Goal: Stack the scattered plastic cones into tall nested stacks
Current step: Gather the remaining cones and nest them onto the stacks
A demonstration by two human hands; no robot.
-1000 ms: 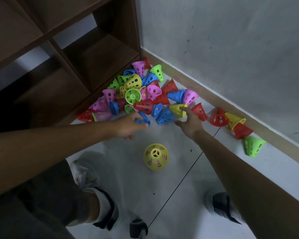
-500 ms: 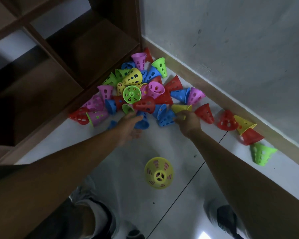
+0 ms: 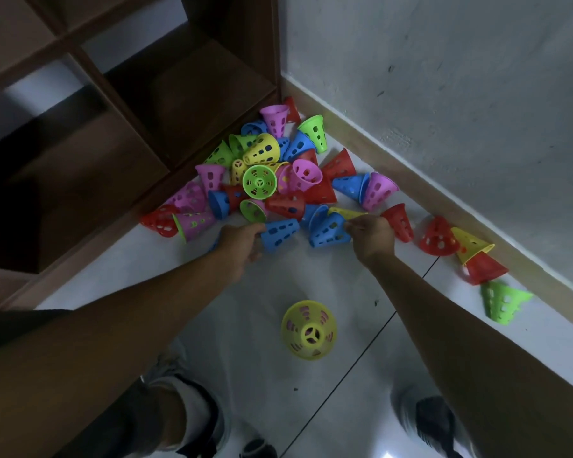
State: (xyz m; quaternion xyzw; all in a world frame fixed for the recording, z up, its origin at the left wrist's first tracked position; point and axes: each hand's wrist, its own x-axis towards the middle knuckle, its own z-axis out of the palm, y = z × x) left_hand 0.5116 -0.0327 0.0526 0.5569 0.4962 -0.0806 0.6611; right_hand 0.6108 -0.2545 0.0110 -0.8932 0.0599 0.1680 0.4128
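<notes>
A heap of several perforated plastic cones (image 3: pixel 272 180) in red, blue, green, yellow and pink lies in the corner of the white floor. My left hand (image 3: pixel 240 241) grips a blue cone (image 3: pixel 280 233) lying on its side at the heap's near edge. My right hand (image 3: pixel 371 234) pinches the rim of a yellow cone (image 3: pixel 346 213) beside another blue cone (image 3: pixel 328 231). A yellow cone (image 3: pixel 309 329) stands upright on the floor nearer to me, with pink showing through its holes.
A dark wooden shelf unit (image 3: pixel 113 110) stands at the left. A grey wall with a wooden skirting board (image 3: pixel 444 200) runs along the right. Red cones (image 3: pixel 439 236), a yellow one and a green cone (image 3: pixel 501 302) lie along the skirting. My shoes (image 3: pixel 434 424) are at the bottom.
Both hands have reached further into the heap's near edge. My left hand has closed round the blue cone and my right hand has taken the yellow cone's rim.
</notes>
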